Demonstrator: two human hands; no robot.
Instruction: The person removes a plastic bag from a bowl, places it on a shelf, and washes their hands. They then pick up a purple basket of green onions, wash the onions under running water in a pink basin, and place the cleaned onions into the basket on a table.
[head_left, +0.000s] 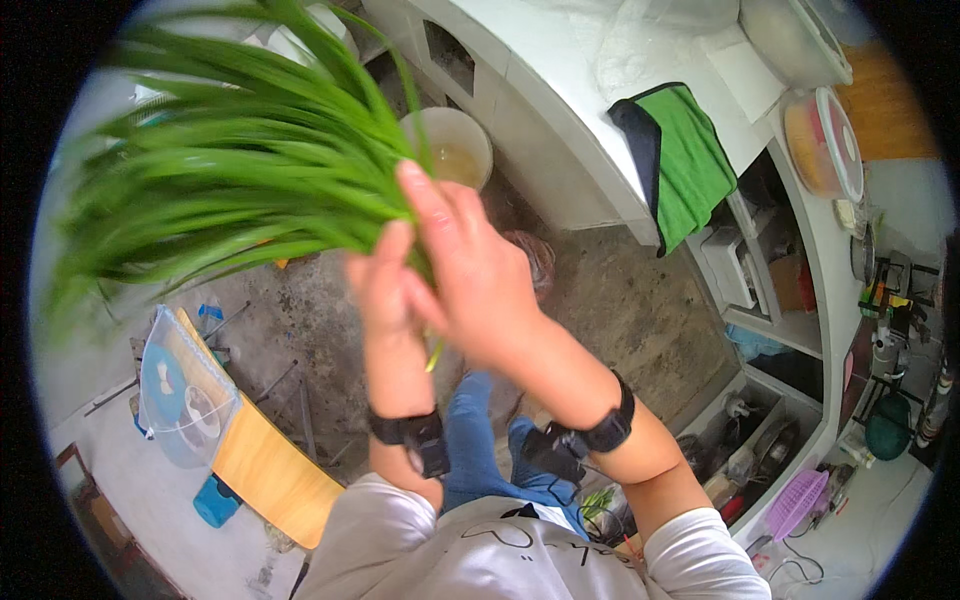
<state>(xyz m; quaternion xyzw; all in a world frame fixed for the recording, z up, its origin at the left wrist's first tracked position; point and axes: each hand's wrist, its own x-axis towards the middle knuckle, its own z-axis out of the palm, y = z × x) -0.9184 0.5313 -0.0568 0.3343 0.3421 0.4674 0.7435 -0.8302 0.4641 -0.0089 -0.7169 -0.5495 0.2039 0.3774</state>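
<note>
A large bunch of long, flat green leaves (247, 165), resembling garlic chives, fans out towards the upper left, blurred at its tips. My left hand (390, 285) grips it from below near its narrow end. Across that same end lies my right hand (472, 262), its fingers wrapped about the stalks and meeting the left hand. The stalk ends are mostly hidden behind both hands. Behind the bunch and beyond my hands, a white bucket (454, 150) with some cloudy liquid stands on the floor.
A green cloth (686, 157) hangs over the white counter's edge (577, 112). A wooden table (270, 472) with a mesh food cover (187, 390) stands at left. At right are open shelves (795, 330), a lidded plastic container (840, 142) and a purple basket (796, 504). A reddish bag (536, 262) lies on the floor.
</note>
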